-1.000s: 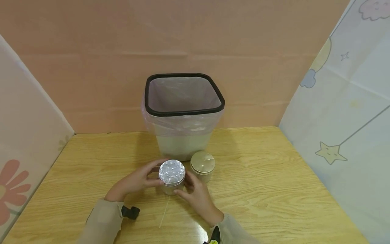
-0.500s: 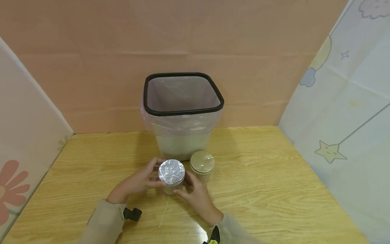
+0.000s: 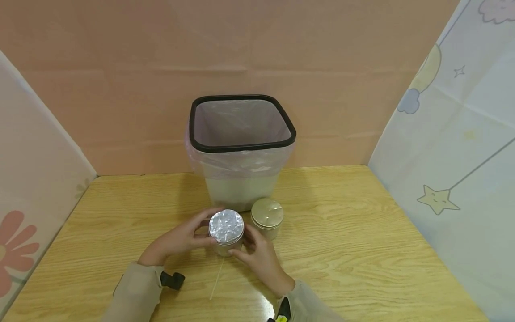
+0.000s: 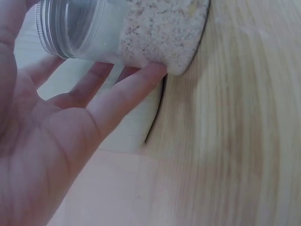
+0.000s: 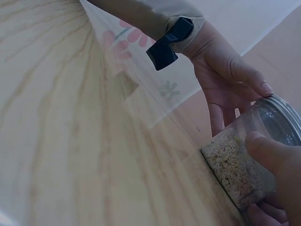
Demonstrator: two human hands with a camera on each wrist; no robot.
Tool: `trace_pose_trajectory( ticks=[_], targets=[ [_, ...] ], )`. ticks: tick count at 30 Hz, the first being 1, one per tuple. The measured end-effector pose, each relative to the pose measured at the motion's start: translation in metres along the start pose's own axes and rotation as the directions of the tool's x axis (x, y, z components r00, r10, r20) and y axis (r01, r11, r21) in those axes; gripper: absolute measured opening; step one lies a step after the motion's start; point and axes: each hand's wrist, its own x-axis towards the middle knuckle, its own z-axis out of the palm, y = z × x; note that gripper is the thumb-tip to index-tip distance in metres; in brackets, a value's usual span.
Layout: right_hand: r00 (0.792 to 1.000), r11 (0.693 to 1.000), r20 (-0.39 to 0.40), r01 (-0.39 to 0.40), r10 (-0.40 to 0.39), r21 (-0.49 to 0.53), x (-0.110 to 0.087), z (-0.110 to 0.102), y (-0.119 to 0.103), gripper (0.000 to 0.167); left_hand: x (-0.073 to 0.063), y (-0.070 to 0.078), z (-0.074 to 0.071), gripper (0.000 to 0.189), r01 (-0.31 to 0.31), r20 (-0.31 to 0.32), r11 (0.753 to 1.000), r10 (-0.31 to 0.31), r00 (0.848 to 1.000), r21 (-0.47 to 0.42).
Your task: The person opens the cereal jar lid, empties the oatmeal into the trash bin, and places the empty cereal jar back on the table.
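Note:
A clear jar (image 5: 233,162), part filled with pale grain-like bits, stands on the table with both hands at it. Its dented silver lid (image 3: 226,226) faces up in the head view. The left hand (image 3: 181,239) reaches round from the left, its thumb near the lid's front edge and its fingers behind. From the right, the right hand (image 3: 261,259) holds the jar lower down, thumb across the front. In the left wrist view, the left fingers (image 4: 124,96) spread along the jar's side. Just beyond the right hand stands a second jar with a gold-coloured lid (image 3: 267,213).
A bin (image 3: 241,190) with a black rim and pinkish liner stands behind the jars. On the table in front of the held jar lies a thin pale stick (image 3: 217,278). Printed cloth walls (image 3: 454,147) border the table (image 3: 362,250).
The left hand shifts slightly right by the middle frame, then back left now, its fingers moving along the lid's edge. The right hand and jar stay nearly in place.

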Motion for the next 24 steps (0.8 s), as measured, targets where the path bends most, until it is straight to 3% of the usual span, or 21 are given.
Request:
trace_pose_trajectory(
  ticks=[15,24],
  targets=[
    [1.0,1.0,-0.004,0.013,-0.013,0.018,-0.0011,0.0005,0.0038,0.069,0.0028,0.0059,0.0051,0.069,0.05,-0.04,0.999,-0.049,0.998,0.012],
    [1.0,1.0,0.007,0.011,-0.011,0.027,-0.0006,0.0,0.0028,0.069,0.0013,0.0006,0.0029,0.079,0.056,-0.044,0.998,-0.056,0.997,0.005]
  ],
)
